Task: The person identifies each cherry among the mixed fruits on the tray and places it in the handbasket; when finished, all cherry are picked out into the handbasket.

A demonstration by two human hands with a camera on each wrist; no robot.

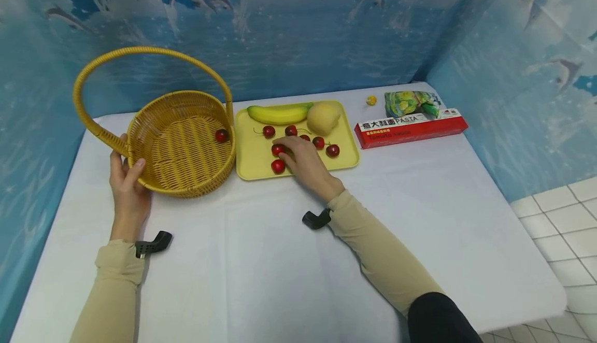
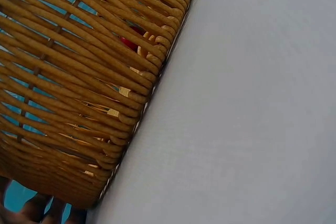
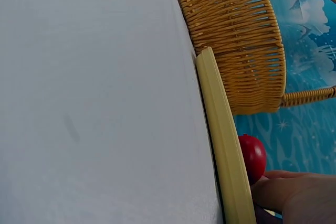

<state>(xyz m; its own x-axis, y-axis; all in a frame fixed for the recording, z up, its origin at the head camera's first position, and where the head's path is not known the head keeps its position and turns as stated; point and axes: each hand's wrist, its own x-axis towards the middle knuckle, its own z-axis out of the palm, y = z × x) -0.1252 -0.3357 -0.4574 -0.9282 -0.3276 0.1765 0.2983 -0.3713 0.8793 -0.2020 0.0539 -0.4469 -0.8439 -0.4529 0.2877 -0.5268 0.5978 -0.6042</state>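
Head view: at left, your left hand [image 1: 128, 190] grips the side of the wicker basket [image 1: 184, 151], a lone cherry [image 1: 222, 136] inside; at centre, your right hand [image 1: 308, 164] pinches a red cherry [image 1: 277, 149] over the yellow tray [image 1: 254, 154], which carries other cherries [image 1: 332, 150], a banana [image 1: 279, 115] and a pale yellow fruit [image 1: 324, 118].

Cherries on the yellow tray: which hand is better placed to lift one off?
Probably the right hand: it is at a cherry on the tray, while the left hand holds the basket.

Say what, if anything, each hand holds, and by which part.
Left hand: the wicker basket, by its left rim beside the handle. Right hand: around a cherry; whether it is gripped cannot be told.
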